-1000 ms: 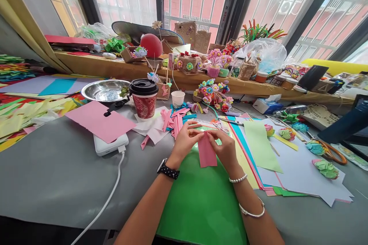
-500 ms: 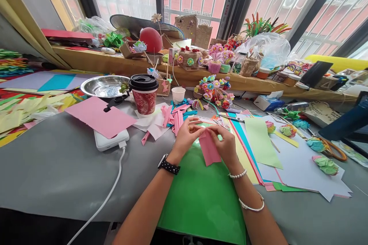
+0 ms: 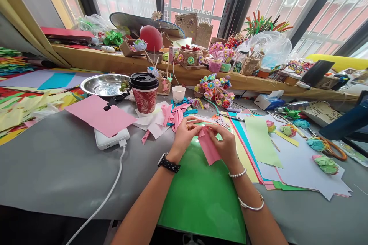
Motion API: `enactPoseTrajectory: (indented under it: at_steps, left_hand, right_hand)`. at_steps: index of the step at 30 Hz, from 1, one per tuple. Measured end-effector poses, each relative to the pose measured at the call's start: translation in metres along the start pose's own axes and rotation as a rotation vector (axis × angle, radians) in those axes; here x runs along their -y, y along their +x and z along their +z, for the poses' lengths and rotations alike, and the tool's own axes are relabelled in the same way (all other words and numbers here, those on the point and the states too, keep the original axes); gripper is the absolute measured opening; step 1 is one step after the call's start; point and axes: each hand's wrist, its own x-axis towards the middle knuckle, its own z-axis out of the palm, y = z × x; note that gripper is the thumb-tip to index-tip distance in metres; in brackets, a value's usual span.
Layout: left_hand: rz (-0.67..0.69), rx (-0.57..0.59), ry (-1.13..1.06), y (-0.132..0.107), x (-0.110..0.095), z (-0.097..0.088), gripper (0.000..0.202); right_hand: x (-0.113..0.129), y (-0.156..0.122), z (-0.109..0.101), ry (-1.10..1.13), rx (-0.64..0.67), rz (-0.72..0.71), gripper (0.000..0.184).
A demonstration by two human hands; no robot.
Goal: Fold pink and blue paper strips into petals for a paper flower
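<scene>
A small strip of pink paper (image 3: 209,149) is held above the green mat (image 3: 201,203), its lower end hanging toward me. My left hand (image 3: 186,133) pinches the paper's upper left edge between thumb and fingers. On the other side, my right hand (image 3: 223,142) grips the top right of the same strip, fingers curled. The fingertips of both hands nearly meet at the top edge, and they hide part of it. Just beyond my hands lie scissors (image 3: 222,122) and a pile of folded pink strips (image 3: 177,116).
Left of my hands stand a lidded red cup (image 3: 144,97) and a white power bank (image 3: 112,141) under a pink sheet (image 3: 100,115). Paper sheets (image 3: 299,168) with crepe flowers (image 3: 325,164) spread to the right. A small paper cup (image 3: 178,93) and a flower bunch (image 3: 215,90) stand behind.
The pink paper has tilted slightly, and its top has shifted a little left. My left fingers have moved slightly along the top edge; both hands keep their grip.
</scene>
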Motion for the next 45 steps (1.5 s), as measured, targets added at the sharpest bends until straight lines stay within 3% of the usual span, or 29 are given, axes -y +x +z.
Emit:
enactPoseTrajectory:
  at_steps: [12, 20, 23, 27, 33, 41, 45]
  left_hand:
    - [-0.096, -0.029, -0.065, 0.001, 0.000, -0.001, 0.038]
    - [-0.088, -0.027, -0.061, 0.003, 0.002, -0.003, 0.043]
    - [-0.036, -0.044, -0.028, 0.003, 0.002, -0.004, 0.043]
    - [0.053, -0.040, 0.051, 0.003, 0.002, -0.004, 0.042]
    - [0.121, -0.006, 0.093, 0.001, 0.002, -0.002, 0.041]
    - [-0.039, 0.084, -0.022, 0.000, -0.003, -0.002, 0.044]
    - [-0.056, 0.132, -0.006, 0.000, -0.003, -0.003, 0.044]
  right_hand:
    - [-0.001, 0.001, -0.002, 0.081, 0.025, -0.090, 0.019]
    - [-0.004, 0.001, -0.001, 0.117, 0.043, -0.129, 0.019]
    - [-0.002, 0.002, -0.002, 0.166, 0.070, -0.051, 0.016]
    - [-0.004, 0.003, -0.004, 0.280, 0.056, 0.163, 0.019]
    - [-0.009, 0.003, -0.002, 0.388, 0.182, 0.334, 0.024]
    - [-0.012, 0.004, -0.004, 0.402, 0.102, 0.417, 0.026]
    - [-0.012, 0.003, -0.005, 0.406, 0.078, 0.461, 0.027]
